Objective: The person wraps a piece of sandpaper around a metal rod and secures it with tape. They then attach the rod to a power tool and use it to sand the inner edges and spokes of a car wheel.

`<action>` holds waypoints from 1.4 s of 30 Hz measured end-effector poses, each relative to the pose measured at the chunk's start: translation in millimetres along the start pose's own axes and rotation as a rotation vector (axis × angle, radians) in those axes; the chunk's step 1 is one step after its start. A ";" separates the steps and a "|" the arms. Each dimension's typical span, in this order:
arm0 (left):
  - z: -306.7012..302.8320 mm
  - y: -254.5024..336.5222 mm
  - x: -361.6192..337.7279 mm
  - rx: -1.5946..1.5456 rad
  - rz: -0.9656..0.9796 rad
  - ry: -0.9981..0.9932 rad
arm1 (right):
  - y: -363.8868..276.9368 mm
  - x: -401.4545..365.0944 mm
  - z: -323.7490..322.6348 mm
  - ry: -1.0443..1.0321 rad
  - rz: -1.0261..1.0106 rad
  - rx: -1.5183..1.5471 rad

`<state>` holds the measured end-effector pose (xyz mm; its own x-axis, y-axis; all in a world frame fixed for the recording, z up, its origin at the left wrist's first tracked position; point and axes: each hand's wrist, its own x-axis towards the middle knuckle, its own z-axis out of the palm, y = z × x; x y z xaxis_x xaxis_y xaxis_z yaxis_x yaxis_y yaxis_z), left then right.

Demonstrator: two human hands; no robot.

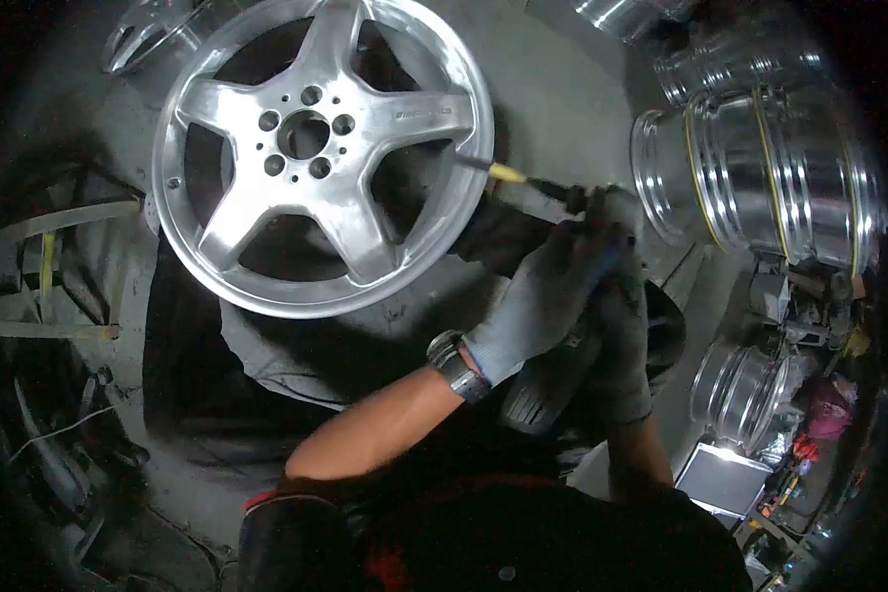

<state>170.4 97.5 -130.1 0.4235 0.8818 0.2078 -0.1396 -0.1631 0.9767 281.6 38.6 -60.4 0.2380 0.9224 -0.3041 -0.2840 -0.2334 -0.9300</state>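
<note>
A silver five-spoke alloy wheel rim [311, 178] lies face up in front of me, with a large centre hole and several bolt holes. A slim tool with a yellow band [508, 174] reaches from my hands to the rim's right side, its grey tip overlapping the barrel edge there. My left hand [538, 301], in a grey glove with a watch at the wrist, curls its fingers round the tool's dark rear end. My right hand [617, 335], in a darkened glove, is closed beside it on the same dark part. The fingers partly hide what they grip.
More shiny wheel rims [770, 178] are stacked at the right, with another rim [735, 395] lower down. A bright flat panel [723, 481] lies near mixed small items at lower right. A metal frame [64, 222] stands left. A dark ribbed object [531, 407] sits below my hands.
</note>
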 end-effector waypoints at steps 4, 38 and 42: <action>-12.0 58.1 30.6 -0.192 -0.172 -0.264 | -19.0 -16.1 3.7 0.052 -0.070 0.097; -13.0 -21.5 -1.6 -1.113 -0.563 0.115 | 2.6 12.2 45.2 0.195 0.028 -0.314; -11.6 -12.6 -13.4 -1.072 -0.561 0.101 | 4.5 5.1 37.7 0.178 0.076 -0.377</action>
<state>156.1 92.8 -145.9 0.5978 0.7505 -0.2817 -0.6491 0.6594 0.3793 246.5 53.8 -58.3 0.3956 0.8385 -0.3748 0.0447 -0.4252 -0.9040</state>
